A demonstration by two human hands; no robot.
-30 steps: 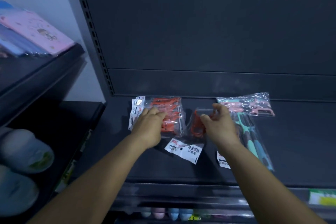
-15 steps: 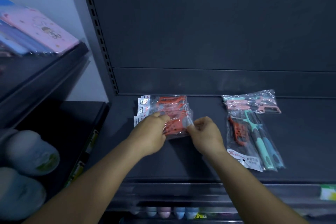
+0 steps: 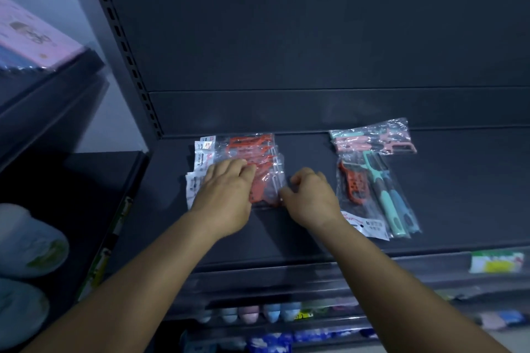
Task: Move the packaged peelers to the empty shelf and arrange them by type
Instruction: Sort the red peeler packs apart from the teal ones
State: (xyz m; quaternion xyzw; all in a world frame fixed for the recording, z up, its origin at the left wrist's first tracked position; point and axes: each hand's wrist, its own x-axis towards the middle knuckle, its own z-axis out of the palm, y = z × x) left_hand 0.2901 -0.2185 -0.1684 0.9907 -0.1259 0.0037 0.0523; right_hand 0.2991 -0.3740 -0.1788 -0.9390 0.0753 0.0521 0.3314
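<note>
A stack of orange packaged peelers [image 3: 252, 152] lies on the dark shelf [image 3: 459, 195], left of centre. My left hand [image 3: 226, 192] rests flat on the stack's near left part. My right hand [image 3: 311, 195] pinches the stack's near right corner with curled fingers. To the right lies one more orange peeler pack [image 3: 354, 189], tucked against teal long-handled peeler packs [image 3: 393, 203]. Behind those, a pack of pink and teal peelers [image 3: 375, 140] lies crosswise.
The shelf's back panel rises just behind the packs. A slotted upright [image 3: 126, 49] stands at the left. A side rack at the left holds pink boxes [image 3: 31, 34] above and pale round items [image 3: 31, 241] below. Lower shelves hold small pastel goods [image 3: 258, 312].
The right hand dropped a single orange pack beside the teal peelers, then came back left to the orange stack. Both hands now press the stack together. The view tilted slightly.
</note>
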